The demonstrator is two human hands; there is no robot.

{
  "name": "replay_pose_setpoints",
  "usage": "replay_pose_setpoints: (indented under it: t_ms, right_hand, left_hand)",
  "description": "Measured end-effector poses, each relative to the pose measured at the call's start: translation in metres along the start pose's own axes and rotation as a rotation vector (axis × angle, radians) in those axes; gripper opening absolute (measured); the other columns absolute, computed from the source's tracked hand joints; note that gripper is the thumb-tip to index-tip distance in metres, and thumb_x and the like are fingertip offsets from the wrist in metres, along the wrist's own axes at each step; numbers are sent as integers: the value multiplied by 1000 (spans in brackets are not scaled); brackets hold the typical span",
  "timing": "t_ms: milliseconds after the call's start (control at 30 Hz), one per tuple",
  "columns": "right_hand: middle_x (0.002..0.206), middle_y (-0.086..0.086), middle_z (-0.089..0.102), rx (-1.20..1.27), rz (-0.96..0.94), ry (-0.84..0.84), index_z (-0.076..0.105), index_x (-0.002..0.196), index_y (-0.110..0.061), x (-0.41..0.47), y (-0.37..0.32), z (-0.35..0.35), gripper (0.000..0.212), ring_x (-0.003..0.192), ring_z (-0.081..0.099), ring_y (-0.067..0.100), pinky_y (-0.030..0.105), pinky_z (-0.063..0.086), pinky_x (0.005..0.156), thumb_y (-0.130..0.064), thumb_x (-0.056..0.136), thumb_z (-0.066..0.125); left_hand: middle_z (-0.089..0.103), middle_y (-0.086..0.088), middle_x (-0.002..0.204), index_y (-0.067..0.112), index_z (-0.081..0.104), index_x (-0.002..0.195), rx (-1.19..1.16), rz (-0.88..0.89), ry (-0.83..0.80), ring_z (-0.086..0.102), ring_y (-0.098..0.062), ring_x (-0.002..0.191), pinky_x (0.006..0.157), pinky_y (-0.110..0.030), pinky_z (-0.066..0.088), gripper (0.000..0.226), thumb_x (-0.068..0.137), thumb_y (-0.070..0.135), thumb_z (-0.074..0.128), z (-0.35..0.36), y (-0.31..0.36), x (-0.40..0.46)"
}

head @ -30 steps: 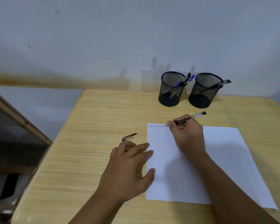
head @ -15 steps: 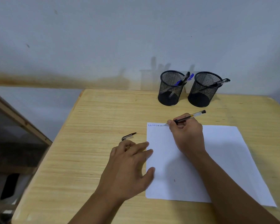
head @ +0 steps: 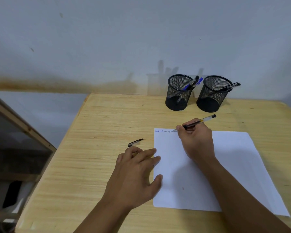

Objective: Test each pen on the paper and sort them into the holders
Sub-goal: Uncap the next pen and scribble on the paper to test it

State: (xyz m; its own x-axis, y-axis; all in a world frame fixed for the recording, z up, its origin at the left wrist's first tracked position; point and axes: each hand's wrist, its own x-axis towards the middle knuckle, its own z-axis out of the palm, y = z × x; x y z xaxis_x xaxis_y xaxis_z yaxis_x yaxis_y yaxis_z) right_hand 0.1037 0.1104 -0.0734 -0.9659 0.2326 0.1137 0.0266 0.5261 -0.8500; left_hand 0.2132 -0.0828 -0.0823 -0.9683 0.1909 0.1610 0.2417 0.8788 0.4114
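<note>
On wooden table (head: 107, 125), right hand (head: 196, 140) gripping pen (head: 198, 122) has extended the scribbles rightward; left hand (head: 138, 172) stays flat.

Two bare forearms, left hand (head: 138, 172), right hand (head: 196, 140), no sleeves

A pale grey-blue painted wall (head: 141, 39) fills the upper half of the view, marked by a few small dark flecks and by a brownish stain band (head: 57, 85) running horizontally along its lower part. A light wooden table (head: 107, 125), its grain running across, stands against the wall with a rounded far-left corner. Soft shadows fall on the wall just above the table's far edge. At the left, a wooden-framed dark panel (head: 20, 137) slants beside the table; below it lie indistinct dark and white shapes.
</note>
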Motion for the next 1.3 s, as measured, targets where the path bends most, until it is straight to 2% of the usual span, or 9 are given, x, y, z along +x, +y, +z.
replay_pose_setpoints:
  t_ms: [167,400,500,667,867,967,1033,1300]
  right_hand:
    - [70,-3,68,6,-30,4,66,88,-10,-1,1,-1,14,71,70,16,26,54,70,-22,88,73]
    - [74,2,74,48,-19,10,64,85,-13,0,3,1,13,73,73,18,34,59,76,-22,88,73]
    - [75,3,74,43,-7,4,61,84,-16,-1,3,1,13,74,73,19,32,58,74,-21,88,72]
    - [73,1,74,49,-6,14,64,85,-11,0,2,1,13,74,72,18,32,58,75,-21,88,72]
    - [71,-1,72,35,-25,-3,62,86,-12,0,3,-1,13,72,72,16,28,55,70,-21,88,72]
    - [67,-5,70,21,-40,5,62,86,-11,-1,4,-1,14,66,69,6,17,49,61,-20,88,72]
    - [65,-8,69,10,-49,2,62,85,-11,-1,5,-1,14,62,67,0,15,47,59,-21,88,72]
    - [71,1,74,186,42,19,62,82,-14,3,10,-6,15,72,73,15,31,55,74,-24,89,71]
  left_hand:
    - [52,25,140,40,64,121,-6,-4,-4,40,-13,124,96,-37,37,48,78,60,57,1,0,0]
    - [54,25,138,40,65,119,-14,-9,16,43,-15,122,93,-40,40,46,77,58,59,2,0,0]
    - [55,24,137,40,65,119,-6,-4,23,44,-16,122,93,-41,41,46,77,58,59,2,0,0]
    - [53,25,139,41,63,120,-7,-6,8,42,-15,123,95,-40,39,46,77,59,58,1,0,0]
    - [51,27,140,42,63,121,-2,-8,-4,39,-13,125,96,-39,38,48,78,60,57,2,-1,0]
    - [51,27,140,41,63,121,-4,-8,-3,39,-12,125,95,-39,38,47,78,60,57,1,0,1]
    - [52,26,140,41,63,121,-4,-6,-1,39,-13,125,96,-39,38,47,78,60,57,2,0,1]
    - [52,25,140,41,63,121,-2,-4,13,40,-14,124,95,-41,39,47,77,58,58,2,1,0]
